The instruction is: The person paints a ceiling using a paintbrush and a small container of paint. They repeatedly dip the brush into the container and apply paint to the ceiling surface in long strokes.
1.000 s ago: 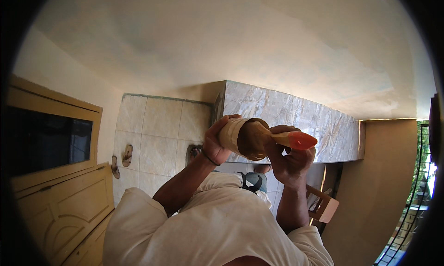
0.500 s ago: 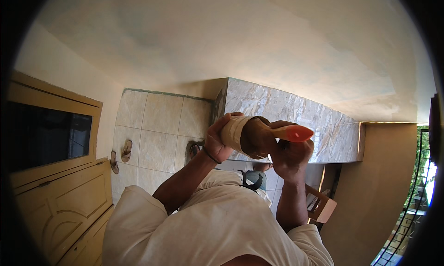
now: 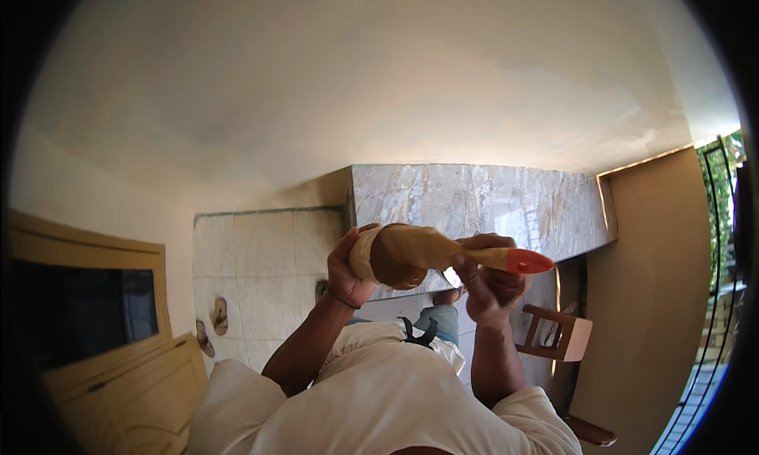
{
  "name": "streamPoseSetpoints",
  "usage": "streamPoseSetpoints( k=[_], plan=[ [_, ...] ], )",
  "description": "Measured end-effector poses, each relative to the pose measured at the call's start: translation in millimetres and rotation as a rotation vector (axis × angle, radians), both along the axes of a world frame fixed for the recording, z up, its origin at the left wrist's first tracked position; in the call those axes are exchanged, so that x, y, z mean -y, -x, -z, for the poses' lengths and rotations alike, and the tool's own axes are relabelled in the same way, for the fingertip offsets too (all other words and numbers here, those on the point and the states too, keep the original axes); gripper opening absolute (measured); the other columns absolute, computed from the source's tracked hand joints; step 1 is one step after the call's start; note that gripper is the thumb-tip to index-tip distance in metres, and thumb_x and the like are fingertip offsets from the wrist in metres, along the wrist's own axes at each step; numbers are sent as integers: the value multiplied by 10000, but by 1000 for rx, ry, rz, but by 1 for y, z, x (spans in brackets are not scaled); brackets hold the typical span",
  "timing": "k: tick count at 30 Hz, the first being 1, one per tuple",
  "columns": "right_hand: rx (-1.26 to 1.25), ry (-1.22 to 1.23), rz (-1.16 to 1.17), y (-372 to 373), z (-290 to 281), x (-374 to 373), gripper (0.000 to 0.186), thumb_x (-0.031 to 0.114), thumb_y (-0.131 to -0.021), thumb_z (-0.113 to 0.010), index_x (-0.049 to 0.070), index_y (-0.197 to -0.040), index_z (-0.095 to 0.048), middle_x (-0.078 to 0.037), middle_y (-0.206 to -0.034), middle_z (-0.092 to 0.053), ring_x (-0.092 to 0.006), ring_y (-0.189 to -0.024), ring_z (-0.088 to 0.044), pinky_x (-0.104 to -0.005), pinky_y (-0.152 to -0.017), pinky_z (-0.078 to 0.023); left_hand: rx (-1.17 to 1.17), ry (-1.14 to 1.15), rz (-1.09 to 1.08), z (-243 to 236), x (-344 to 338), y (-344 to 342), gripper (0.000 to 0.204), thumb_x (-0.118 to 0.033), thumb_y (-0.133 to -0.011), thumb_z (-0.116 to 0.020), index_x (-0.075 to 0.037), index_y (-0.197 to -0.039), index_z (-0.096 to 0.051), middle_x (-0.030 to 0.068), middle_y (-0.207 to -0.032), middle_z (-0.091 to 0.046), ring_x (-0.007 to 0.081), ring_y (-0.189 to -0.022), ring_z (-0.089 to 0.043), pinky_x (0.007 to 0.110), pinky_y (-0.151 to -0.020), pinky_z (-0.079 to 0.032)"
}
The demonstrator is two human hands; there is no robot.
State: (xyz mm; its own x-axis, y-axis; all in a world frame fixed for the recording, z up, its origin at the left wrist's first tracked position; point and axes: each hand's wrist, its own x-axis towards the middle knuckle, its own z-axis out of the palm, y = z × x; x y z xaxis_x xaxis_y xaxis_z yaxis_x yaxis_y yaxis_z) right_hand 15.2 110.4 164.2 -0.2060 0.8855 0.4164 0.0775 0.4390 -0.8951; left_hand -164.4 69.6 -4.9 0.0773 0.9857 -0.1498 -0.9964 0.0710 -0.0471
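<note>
My left hand (image 3: pixel 346 275) is closed around a pale, cylindrical container (image 3: pixel 364 256) with a ragged rim and a brown inside, tipped toward the right. My right hand (image 3: pixel 492 285) grips a paintbrush (image 3: pixel 527 261) by its wooden handle, which has an orange end. The brush's wide head (image 3: pixel 423 245), coated tan-brown, lies over the container's mouth, partly inside it. I cannot make out the bristles' lower edge. Both hands are in front of my body, over the near edge of a grey marble-patterned counter (image 3: pixel 419 190).
A pale wall (image 3: pixel 379 75) rises beyond the counter. At left are a yellow wooden door (image 3: pixel 134 376) with a dark pane (image 3: pixel 87 305), a tiled floor (image 3: pixel 261 249) and sandals (image 3: pixel 220 315). At right are a small wooden stool (image 3: pixel 573 336) and a black window grille (image 3: pixel 719 218).
The view has shifted, with the counter's left end lower. My hands moved slightly left and down. The brush has slid rightward, and more of its head shows at the container's mouth.
</note>
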Motion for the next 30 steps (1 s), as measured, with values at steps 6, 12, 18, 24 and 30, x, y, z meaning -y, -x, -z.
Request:
streamPoseSetpoints(
  k=[6,12,18,24,30],
  plan=[
    [225,-309,-86,-22,-8,-15,271,-3,-832,-813,23,-1021,-621,-115,-860,-713,-230,-659,-716,-319,-580,-557,-35,20,81,3,-17,-18,469,-361,-1043,-559,37,-1279,-636,207,-1276,-687,340,-1222,-640,492,-1109,-465],
    [181,-294,25,-56,-4,-23,248,-50,-828,-796,13,-1010,-641,-125,-897,-712,-205,-698,-702,-306,-597,-541,-38,-42,169,-4,-44,-52,517,-399,-1033,-575,38,-1305,-620,206,-1296,-678,346,-1247,-623,509,-1133,-436],
    [96,-277,206,-100,15,-37,189,-20,-882,-774,-5,-1019,-646,-116,-944,-716,-171,-706,-710,-290,-575,-553,-84,-18,252,2,-70,-86,519,-432,-1034,-556,-15,-1333,-630,169,-1355,-657,335,-1311,-580,534,-1159,-391],
    [-367,161,345,-125,24,-50,142,4,-913,-763,-20,-1018,-671,-84,-916,-707,-125,-732,-684,-260,-651,-550,-66,-3,315,4,-100,-118,529,-442,-1035,-530,-45,-1375,-611,154,-1408,-625,329,-1330,-562,543,-1150,-379],
    [-858,546,452,-155,53,-82,171,169,-940,-754,48,-1033,-677,-39,-821,-681,-104,-628,-618,-262,-564,-497,14,-79,369,5,-134,-150,489,-417,-1034,-537,-84,-1379,-632,117,-1409,-644,302,-1347,-564,528,-1181,-381]
  ],
)
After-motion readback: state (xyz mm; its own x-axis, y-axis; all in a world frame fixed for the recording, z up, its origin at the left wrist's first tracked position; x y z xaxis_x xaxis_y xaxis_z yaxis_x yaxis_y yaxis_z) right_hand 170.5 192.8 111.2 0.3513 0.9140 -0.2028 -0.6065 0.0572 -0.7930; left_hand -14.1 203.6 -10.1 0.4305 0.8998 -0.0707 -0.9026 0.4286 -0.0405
